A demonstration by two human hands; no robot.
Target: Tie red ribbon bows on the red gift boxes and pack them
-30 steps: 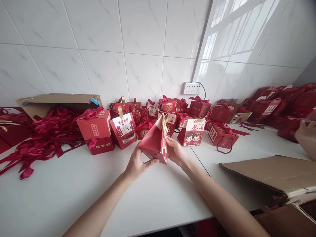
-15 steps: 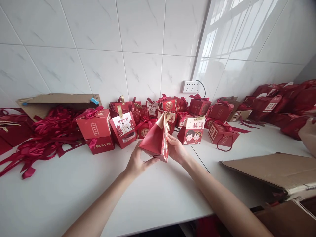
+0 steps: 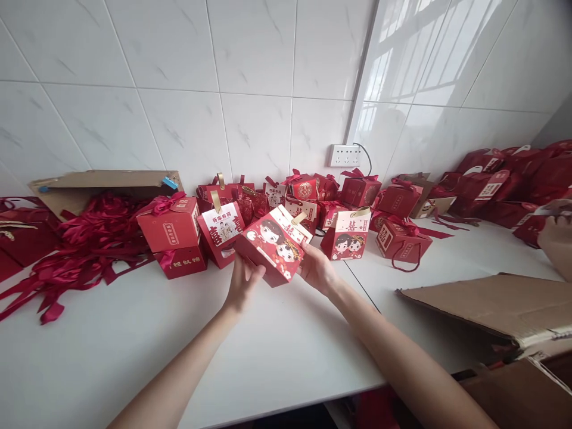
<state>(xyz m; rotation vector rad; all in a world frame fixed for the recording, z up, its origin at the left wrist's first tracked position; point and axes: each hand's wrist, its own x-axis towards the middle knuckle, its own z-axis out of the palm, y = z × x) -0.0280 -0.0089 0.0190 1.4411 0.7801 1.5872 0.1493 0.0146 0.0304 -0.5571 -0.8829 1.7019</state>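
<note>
Between my two hands is a red gift box (image 3: 273,245) with a cartoon couple on its front and a gold ribbon loop on top. It is tilted, its printed face turned up toward me, above the white table (image 3: 201,351). My left hand (image 3: 243,280) grips its lower left corner, thumb in front and the other fingers mostly hidden. My right hand (image 3: 317,268) is closed on the right side, partly behind the box. A matching cartoon box (image 3: 348,238) stands upright just right of my right hand. Left of the held box is a red box with a white printed panel (image 3: 222,232).
Several red boxes with bows line the wall. Two stacked red boxes (image 3: 172,238) and a heap of red ribbons (image 3: 96,238) by a cardboard box (image 3: 107,179) are at left. An open cardboard carton (image 3: 496,307) is at right, with red bags (image 3: 487,185) behind. A socket strip (image 3: 345,156) is on the wall.
The held box has turned from showing its plain red side to showing its cartoon front, and now leans over to the left. Both hands keep hold of it.
</note>
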